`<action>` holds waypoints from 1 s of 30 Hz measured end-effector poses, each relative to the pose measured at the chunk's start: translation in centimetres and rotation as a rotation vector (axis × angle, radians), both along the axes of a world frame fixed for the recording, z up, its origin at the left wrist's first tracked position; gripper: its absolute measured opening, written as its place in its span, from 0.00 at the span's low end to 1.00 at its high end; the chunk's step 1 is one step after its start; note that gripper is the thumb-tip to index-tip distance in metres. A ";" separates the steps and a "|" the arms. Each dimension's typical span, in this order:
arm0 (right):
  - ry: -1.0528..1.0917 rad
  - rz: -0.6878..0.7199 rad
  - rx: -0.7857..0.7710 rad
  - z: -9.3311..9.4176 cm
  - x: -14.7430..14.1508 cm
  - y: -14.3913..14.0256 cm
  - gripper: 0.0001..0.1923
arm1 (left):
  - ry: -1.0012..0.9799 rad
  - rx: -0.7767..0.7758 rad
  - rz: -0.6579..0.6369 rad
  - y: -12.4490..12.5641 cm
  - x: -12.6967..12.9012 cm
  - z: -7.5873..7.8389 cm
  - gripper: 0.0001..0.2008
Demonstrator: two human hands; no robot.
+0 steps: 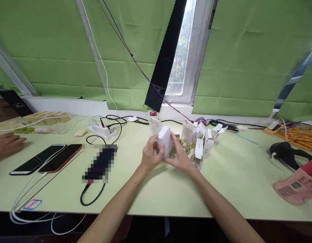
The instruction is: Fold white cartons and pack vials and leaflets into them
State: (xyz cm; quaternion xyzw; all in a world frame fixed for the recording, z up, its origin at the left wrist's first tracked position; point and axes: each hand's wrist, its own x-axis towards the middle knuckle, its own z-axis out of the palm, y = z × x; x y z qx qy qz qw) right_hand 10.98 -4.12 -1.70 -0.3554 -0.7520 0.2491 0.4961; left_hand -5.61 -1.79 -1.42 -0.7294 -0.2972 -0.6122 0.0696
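A small white box (pixel 165 140) is held up between my two hands above the middle of the table. The fingers of my left hand (pixel 152 153) close on its left side, with the thumb across its near face. My right hand (pixel 180 155) grips it from the right, fingers along the edge and thumb low. Just behind my right hand lies a pile of shiny metallic pieces (pixel 185 145), partly hidden. Several white cartons with raised flaps, one an open carton (pixel 199 148), stand to the right. Another white carton (pixel 155 126) stands behind my left hand.
On the left, phones (pixel 62 158) and a blurred dark device (pixel 100 165) lie among cables, near a power strip (pixel 102 131). Another person's hand (pixel 9 145) rests at the far left. A pink container (pixel 297 185) and a black object (pixel 287 153) sit at the right.
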 end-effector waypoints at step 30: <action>0.079 -0.079 0.050 0.0 -0.1 0.0 0.46 | 0.045 0.036 -0.047 -0.3 0.5 -0.1 0.22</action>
